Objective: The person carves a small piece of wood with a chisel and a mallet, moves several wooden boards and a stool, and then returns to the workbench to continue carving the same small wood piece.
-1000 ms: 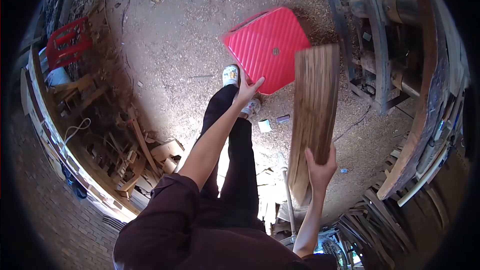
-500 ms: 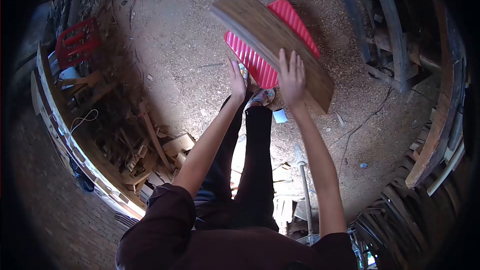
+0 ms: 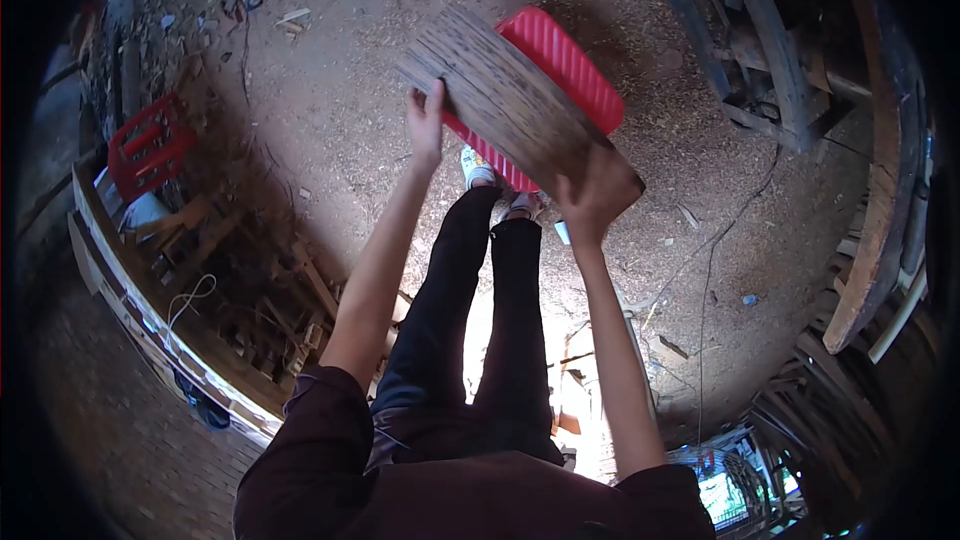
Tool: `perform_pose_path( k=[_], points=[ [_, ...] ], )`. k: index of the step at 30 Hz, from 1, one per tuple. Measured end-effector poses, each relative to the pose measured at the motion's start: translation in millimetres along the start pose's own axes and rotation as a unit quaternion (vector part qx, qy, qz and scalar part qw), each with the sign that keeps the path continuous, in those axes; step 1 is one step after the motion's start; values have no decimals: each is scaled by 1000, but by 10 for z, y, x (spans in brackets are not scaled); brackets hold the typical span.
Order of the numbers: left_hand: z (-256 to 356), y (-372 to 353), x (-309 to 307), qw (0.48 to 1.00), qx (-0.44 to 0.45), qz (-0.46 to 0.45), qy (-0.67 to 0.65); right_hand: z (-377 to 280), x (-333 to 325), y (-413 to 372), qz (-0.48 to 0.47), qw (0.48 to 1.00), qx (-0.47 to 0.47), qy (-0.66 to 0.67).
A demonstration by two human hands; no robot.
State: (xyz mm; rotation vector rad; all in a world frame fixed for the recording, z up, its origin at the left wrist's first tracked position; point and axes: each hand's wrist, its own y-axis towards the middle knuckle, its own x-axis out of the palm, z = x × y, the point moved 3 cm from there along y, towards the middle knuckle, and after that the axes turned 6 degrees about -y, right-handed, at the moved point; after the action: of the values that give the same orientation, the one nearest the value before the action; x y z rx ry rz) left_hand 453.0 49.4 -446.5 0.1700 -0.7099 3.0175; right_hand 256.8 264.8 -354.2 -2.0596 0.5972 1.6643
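A thick wooden plank (image 3: 500, 80) lies slantwise in front of me, its broad face streaked with dark grain. My left hand (image 3: 426, 128) grips its near left edge, the thumb on the upper face and the other fingers partly hidden. Around the lower right end, my right hand (image 3: 588, 202) is closed, somewhat blurred, with the thumb along the near edge. Under the plank, a ribbed red plastic stool (image 3: 570, 65) shows on both sides. Whether the plank touches the stool cannot be told.
Sawdust and scraps cover the floor (image 3: 340, 70). At left are a red plastic crate-like item (image 3: 150, 145) and a bench frame (image 3: 160, 320) with offcuts. A wooden frame (image 3: 775, 50) and stacked boards (image 3: 815, 410) stand at right. A cord (image 3: 740, 220) crosses the floor.
The plank has turned over from a smooth brown face to a dark-streaked one. My left hand, earlier apart from it, now grips its left edge; my right hand now grips its right end.
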Motion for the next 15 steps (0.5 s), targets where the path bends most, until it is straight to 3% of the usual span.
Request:
perform_pose_path(
  k=[1, 2, 3, 4, 6, 12, 14, 15],
  points=[
    [62, 116, -13, 998, -49, -1, -42, 364, 223, -235, 55, 987, 122, 86],
    [104, 257, -45, 992, -98, -1, -83, 719, 447, -489, 87, 963, 251, 51],
    [-15, 461, -132, 983, -140, -14, -117, 1022, 789, -810, 28, 803, 493, 334],
    [66, 478, -82, 983, -141, -18, -115, 987, 583, -755, -172, 543, 569, 593],
    [156, 536, -2, 975, -182, -44, -120, 898, 734, -726, -211, 484, 480, 700],
    [254, 735, 51, 968, -203, -110, -95, 811, 768, -457, -174, 545, 431, 697],
    [256, 752, -35, 970, -224, -92, -38, 787, 704, -416, -167, 532, 437, 706],
    [88, 843, -194, 968, -240, -65, 22, 710, 584, -413, -182, 580, 499, 618]
  ],
)
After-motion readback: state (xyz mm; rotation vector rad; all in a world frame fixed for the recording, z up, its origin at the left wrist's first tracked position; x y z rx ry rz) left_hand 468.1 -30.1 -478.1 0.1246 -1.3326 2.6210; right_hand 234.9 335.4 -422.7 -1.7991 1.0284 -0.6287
